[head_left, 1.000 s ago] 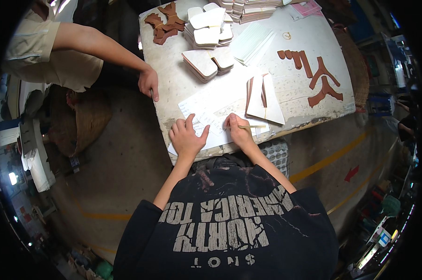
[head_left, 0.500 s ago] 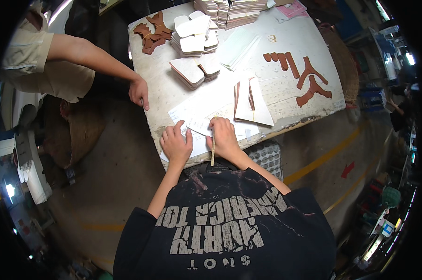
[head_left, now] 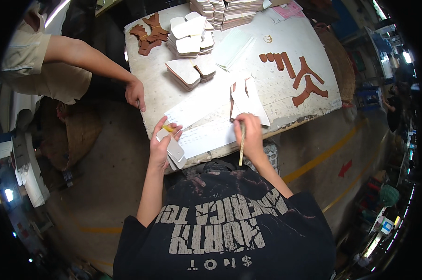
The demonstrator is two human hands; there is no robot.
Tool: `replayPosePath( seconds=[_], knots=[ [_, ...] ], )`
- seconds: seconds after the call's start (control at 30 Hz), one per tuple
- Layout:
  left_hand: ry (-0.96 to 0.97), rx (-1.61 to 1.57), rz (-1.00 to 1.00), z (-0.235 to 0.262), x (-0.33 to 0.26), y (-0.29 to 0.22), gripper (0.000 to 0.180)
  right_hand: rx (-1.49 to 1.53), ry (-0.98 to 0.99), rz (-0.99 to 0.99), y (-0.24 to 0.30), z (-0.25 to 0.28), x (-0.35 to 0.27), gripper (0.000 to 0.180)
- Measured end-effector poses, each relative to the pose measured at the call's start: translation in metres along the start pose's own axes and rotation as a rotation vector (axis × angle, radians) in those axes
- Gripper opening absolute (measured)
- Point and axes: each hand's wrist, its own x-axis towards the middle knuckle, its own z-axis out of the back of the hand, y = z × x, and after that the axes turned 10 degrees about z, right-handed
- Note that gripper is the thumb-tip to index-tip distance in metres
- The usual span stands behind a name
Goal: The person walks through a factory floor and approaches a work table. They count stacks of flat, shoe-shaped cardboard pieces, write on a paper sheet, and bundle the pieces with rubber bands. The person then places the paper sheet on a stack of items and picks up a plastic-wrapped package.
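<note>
My left hand is closed around a few small white pieces with rounded corners, at the table's near left edge. A yellow strip or band shows at its fingers. A thin yellowish pen is gripped in my right hand, pointing back toward me. My right fingers are at the near end of a bundle of white-faced, brown-edged cut pieces; whether they touch it, I cannot tell. Between my hands lies a handwritten white sheet, with another white sheet beyond it.
White-topped stacks and a smaller banded stack stand farther off on the table. Brown cut pieces lie at right, more at far left. A co-worker's hand rests at the left edge.
My left hand, earlier resting on the paper, is now raised and holds the white pieces. My right hand has moved right with the pen, off the sheet to the bundle.
</note>
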Motion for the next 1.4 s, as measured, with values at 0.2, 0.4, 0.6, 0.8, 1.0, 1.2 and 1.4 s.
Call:
replayPosePath(
  seconds=[0.2, 0.4, 0.6, 0.8, 1.0, 1.2, 1.4],
  knots=[
    [0.22, -0.304, 0.079, -0.038, -0.008, 0.023, 0.052, 0.594, 0.371, -0.162, 0.053, -0.028, 0.001, 0.031],
    [0.032, -0.267, 0.153, -0.044, -0.008, 0.041, 0.026, 0.828, 0.457, -0.437, 0.059, -0.036, -0.001, 0.032],
    [-0.224, -0.355, 0.241, -0.042, -0.002, 0.043, 0.036, 0.595, 0.474, -0.123, 0.061, -0.035, -0.001, 0.041],
    [-0.208, -0.494, 0.305, -0.019, 0.007, 0.039, 0.029, 0.711, 0.599, 0.164, 0.06, -0.038, -0.003, 0.042],
    [-0.204, -0.34, 0.193, -0.026, 0.0, 0.031, 0.019, 0.618, 0.433, -0.046, 0.063, -0.037, -0.007, 0.029],
    [-0.206, -0.081, 0.189, -0.03, -0.004, 0.034, 0.032, 0.51, 0.283, -0.193, 0.069, -0.03, -0.002, 0.029],
    [-0.288, -0.103, 0.176, -0.022, 0.003, 0.039, 0.026, 0.522, 0.284, -0.343, 0.064, -0.027, 0.002, 0.024]
  ],
)
